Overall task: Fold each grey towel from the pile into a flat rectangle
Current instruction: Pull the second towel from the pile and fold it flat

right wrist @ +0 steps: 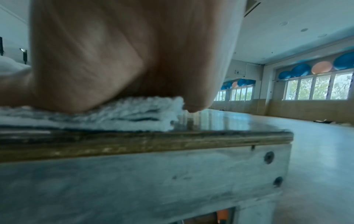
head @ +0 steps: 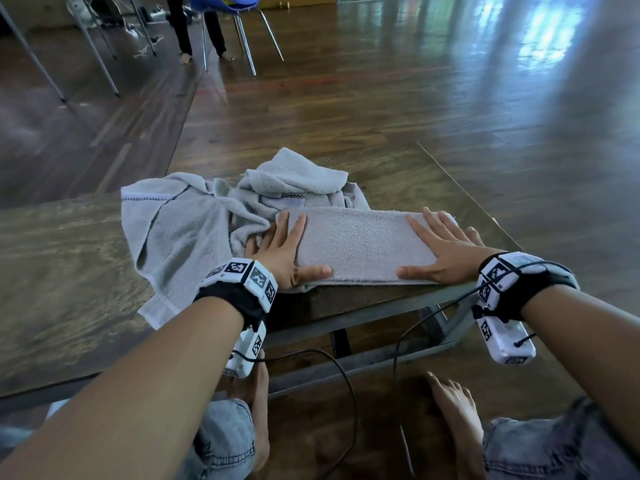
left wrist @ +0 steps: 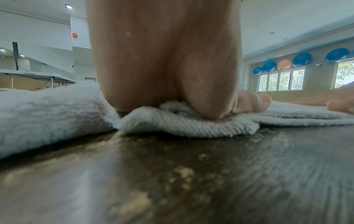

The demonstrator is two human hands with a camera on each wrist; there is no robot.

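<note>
A grey towel (head: 356, 244) lies folded into a long flat strip along the near edge of the wooden table (head: 398, 168). My left hand (head: 285, 252) presses flat on its left end, fingers straight and thumb spread along the near edge. My right hand (head: 443, 251) presses flat on its right end the same way. The left wrist view shows my palm (left wrist: 168, 68) bearing down on the towel's bunched corner (left wrist: 182, 124). In the right wrist view, my palm (right wrist: 114, 60) sits on the stacked layers (right wrist: 134, 115). A pile of crumpled grey towels (head: 194, 220) lies behind and to the left.
One loose towel (head: 156, 306) hangs over the table's near left edge. The table corner (right wrist: 287, 136) is just right of my right hand. Cables (head: 343, 375) hang below the table by my bare feet. A blue chair (head: 235, 15) and a person's legs (head: 183, 29) stand far back.
</note>
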